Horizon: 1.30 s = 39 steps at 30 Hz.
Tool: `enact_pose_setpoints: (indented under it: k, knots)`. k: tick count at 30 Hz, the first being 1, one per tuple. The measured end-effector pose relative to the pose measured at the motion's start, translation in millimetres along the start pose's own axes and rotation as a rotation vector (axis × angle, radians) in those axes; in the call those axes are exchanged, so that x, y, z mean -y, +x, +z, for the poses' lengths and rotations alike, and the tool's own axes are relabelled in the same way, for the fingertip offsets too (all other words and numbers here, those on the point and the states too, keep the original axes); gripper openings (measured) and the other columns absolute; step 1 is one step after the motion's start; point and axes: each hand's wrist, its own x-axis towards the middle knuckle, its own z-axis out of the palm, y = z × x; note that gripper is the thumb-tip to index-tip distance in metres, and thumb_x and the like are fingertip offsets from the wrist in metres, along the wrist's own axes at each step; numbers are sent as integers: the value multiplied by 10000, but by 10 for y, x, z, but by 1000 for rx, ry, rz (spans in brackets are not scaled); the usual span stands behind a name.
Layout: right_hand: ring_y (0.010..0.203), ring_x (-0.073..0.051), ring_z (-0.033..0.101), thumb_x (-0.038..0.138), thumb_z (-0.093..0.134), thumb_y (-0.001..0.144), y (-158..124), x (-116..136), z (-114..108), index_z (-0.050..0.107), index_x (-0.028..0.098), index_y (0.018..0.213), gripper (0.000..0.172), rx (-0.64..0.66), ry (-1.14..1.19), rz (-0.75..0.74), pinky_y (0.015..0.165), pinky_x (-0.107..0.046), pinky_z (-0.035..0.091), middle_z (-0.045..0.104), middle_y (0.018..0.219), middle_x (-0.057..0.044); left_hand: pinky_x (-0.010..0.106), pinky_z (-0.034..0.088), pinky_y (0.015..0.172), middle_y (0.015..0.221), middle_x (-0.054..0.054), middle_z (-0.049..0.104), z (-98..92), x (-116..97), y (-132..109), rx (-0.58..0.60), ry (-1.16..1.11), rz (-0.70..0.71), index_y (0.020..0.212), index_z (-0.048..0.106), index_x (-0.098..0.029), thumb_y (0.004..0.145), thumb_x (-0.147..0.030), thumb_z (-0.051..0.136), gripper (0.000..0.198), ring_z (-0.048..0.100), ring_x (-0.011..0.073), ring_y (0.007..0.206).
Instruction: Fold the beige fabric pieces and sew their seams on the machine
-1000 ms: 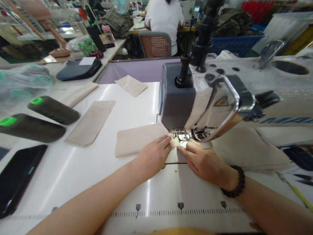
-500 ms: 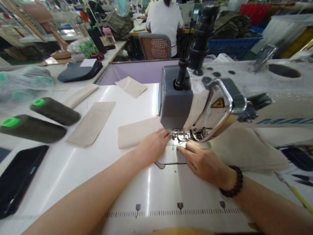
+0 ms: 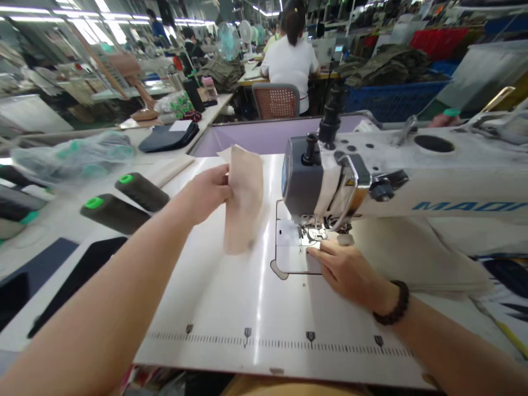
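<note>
My left hand grips the edge of a beige fabric piece, raised over the white table to the left of the sewing machine. The lower part of the cloth is smeared by motion, and another pale corner shows behind its top. My right hand lies by the needle plate, fingers stretched out and fingertips close to the presser foot. No cloth shows under those fingertips. Stacked beige fabric sits to the right, behind my right hand and under the machine arm.
Two dark thread cones with green tops lie at the left, near a black flat device. A ruler scale runs along the table's front edge. Beyond a purple panel, a person in white sits facing away.
My left hand has moved from beside the needle up and to the left, and now holds a beige piece. The cloth left of the presser foot is gone. My right hand has hardly moved.
</note>
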Motion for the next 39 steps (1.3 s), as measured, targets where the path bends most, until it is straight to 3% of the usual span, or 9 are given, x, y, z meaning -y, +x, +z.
enact_pose_setpoints:
  k: [3, 6, 7, 9, 11, 13, 16, 22, 39]
  knots:
    - [669, -167, 450, 41, 442, 756, 1, -4, 3, 601, 129, 958, 272, -10, -12, -17, 622, -292, 302, 538, 740, -47, 330, 507, 774, 1080, 86, 580, 126, 136, -196, 45, -62, 32, 1315, 274, -126, 757, -33, 361, 573, 594, 186, 916]
    - [658, -166, 443, 44, 441, 756, -16, -11, -3, 609, 123, 939, 261, -5, -3, -45, 612, -291, 301, 525, 714, -44, 451, 438, 889, 1227, 163, 467, 521, 262, -567, -178, 218, 149, 1304, 300, -109, 773, -106, 456, 553, 502, 257, 1075]
    - [660, -168, 440, 52, 439, 763, -26, -14, -8, 612, 124, 926, 248, -7, 5, -68, 615, -292, 303, 519, 707, -43, 464, 410, 924, 1255, 168, 438, 655, 269, -702, -163, 322, 263, 1270, 362, -110, 800, -107, 442, 476, 458, 264, 1123]
    - [682, -175, 434, 75, 427, 788, -46, -16, -18, 614, 131, 900, 225, -8, 26, -141, 646, -299, 313, 513, 708, -45, 416, 444, 902, 1214, 136, 482, 876, 212, -935, 15, 426, 536, 1160, 487, -129, 855, -103, 390, 321, 483, 238, 1085]
    - [696, -180, 424, 101, 403, 823, -60, -13, -26, 612, 138, 876, 219, -2, 39, -226, 674, -312, 317, 510, 714, -47, 398, 459, 887, 1158, 129, 522, 1020, 92, -1066, 127, 489, 665, 1100, 531, -106, 881, -147, 399, 259, 502, 239, 1046]
    - [679, -180, 408, 121, 375, 854, -63, -6, -29, 610, 138, 874, 236, 10, 30, -297, 674, -321, 314, 508, 710, -48, 387, 466, 878, 1111, 130, 546, 1097, -24, -1072, 154, 521, 704, 1073, 544, -82, 887, -158, 404, 245, 512, 241, 1026]
    - [647, -178, 391, 135, 349, 882, -55, 4, -18, 611, 128, 878, 262, 9, -26, -327, 655, -326, 306, 505, 692, -47, 368, 464, 879, 1068, 122, 560, 1144, -97, -921, 144, 529, 707, 1040, 556, -75, 888, -159, 408, 228, 514, 236, 1018]
    - [649, -178, 414, 108, 368, 866, -37, 6, 4, 607, 133, 870, 240, -16, -82, -181, 658, -321, 309, 515, 690, -46, 356, 440, 905, 1076, 136, 549, 1149, -43, -661, 165, 544, 745, 1032, 549, -62, 882, -133, 403, 222, 497, 235, 1051]
    - [708, -187, 491, 67, 387, 807, -5, 44, -5, 581, 115, 1013, 287, 59, -42, -54, 756, -337, 359, 547, 730, -58, 373, 408, 953, 1120, 146, 521, 1103, -16, -550, 189, 512, 768, 1081, 537, -50, 853, -90, 430, 254, 464, 252, 1099]
